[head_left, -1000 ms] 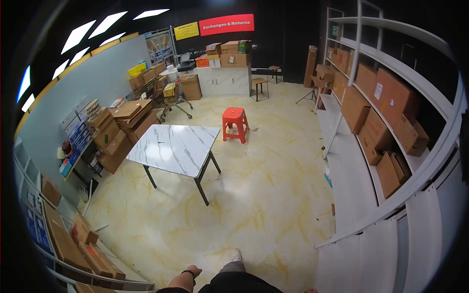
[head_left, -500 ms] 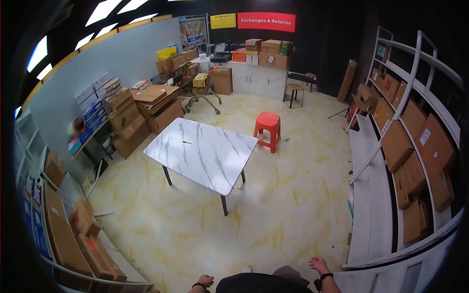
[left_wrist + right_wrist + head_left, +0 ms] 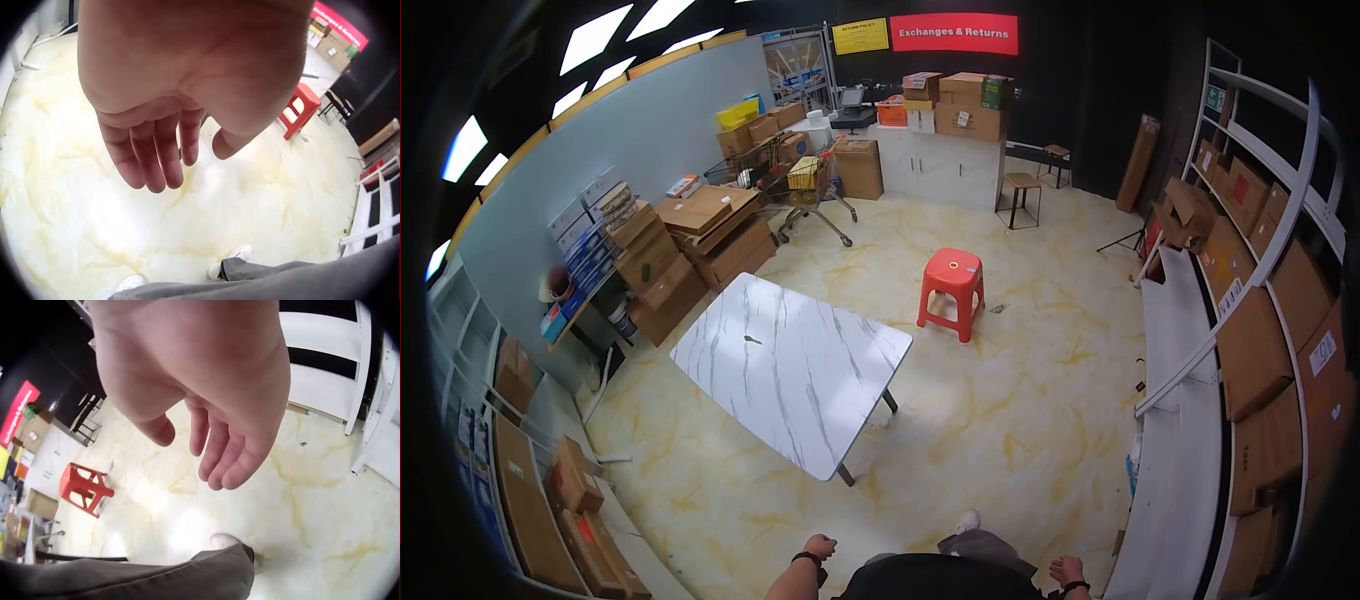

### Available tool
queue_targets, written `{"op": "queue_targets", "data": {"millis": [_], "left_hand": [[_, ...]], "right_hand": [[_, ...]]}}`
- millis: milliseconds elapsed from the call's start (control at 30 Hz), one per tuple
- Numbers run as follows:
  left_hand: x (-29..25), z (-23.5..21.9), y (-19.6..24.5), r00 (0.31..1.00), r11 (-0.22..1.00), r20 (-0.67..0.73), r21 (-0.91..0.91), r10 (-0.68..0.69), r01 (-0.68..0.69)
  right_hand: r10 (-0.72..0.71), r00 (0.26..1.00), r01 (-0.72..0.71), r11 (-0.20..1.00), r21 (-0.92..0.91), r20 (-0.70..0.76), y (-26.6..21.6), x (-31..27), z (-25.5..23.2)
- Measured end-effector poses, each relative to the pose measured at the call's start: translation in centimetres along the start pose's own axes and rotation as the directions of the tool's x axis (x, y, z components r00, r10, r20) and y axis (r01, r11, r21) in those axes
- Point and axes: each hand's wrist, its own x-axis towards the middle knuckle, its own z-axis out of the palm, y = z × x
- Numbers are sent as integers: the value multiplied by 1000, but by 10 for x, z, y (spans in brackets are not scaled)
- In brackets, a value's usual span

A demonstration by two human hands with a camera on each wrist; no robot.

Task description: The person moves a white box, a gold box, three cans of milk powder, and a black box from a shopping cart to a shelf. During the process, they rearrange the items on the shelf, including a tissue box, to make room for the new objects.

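Note:
My left hand (image 3: 821,546) hangs low in front of the body, its fingers loosely bent around nothing in the left wrist view. On the other side, my right hand (image 3: 1066,571) also hangs with relaxed fingers and holds nothing. Ahead and nearest to the left hand stands a white marble-patterned table (image 3: 800,370) with dark legs. A small dark mark or object (image 3: 752,340) shows on its top. Beyond the table's right corner is a red plastic stool (image 3: 952,285), seen in both wrist views too.
Shelving with cardboard boxes (image 3: 1255,360) runs along the right. Stacked boxes (image 3: 660,265) and a shopping cart (image 3: 805,190) stand at the left and back. A counter (image 3: 945,165) lies under a red sign (image 3: 955,34). More boxes (image 3: 575,480) sit at the near left.
The person walks forward; table and stool come closer. The view first turned left to right, so the table sits lower in it. Both hands swing and stay without anything in them.

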Motion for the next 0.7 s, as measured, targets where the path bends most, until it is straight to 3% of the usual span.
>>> {"op": "queue_targets", "data": {"millis": [67,133,167,200,267,333,400,467,533,567,600,700], "left_hand": [[7,5,58,1000,998,8,-55,-9,10],[17,12,105,989,990,63,17,135,-137],[21,19,126,971,971,14,-14,239,-239],[26,24,142,973,973,13,-26,231,-230],[42,30,182,935,936,49,-42,351,-349],[57,32,215,945,948,78,-14,318,-318],[78,30,234,975,976,144,113,171,-188],[120,30,238,975,992,218,109,36,-61],[158,25,261,966,957,244,291,-91,17],[172,18,279,972,954,220,301,-81,12],[186,15,297,982,973,177,228,-67,25],[216,-2,371,964,982,227,-93,-137,162]], "right_hand": [[-1,1000,1,1000,10,-14,-43,37,-5],[62,998,-59,993,-99,27,-89,67,-1],[28,1000,-28,998,-62,-2,-113,82,5],[30,1000,-30,997,-77,-1,-151,78,25],[-18,999,12,991,135,48,-222,86,63],[-106,991,94,987,130,85,-284,118,99],[-180,976,164,978,131,121,-339,137,134],[-264,954,269,963,-19,140,-394,151,177],[-294,947,306,948,-91,129,-438,166,210],[-267,953,286,948,-136,141,-452,181,221],[-239,959,266,946,-188,151,-469,194,227],[-56,988,68,995,-77,145,-509,229,236]]}}
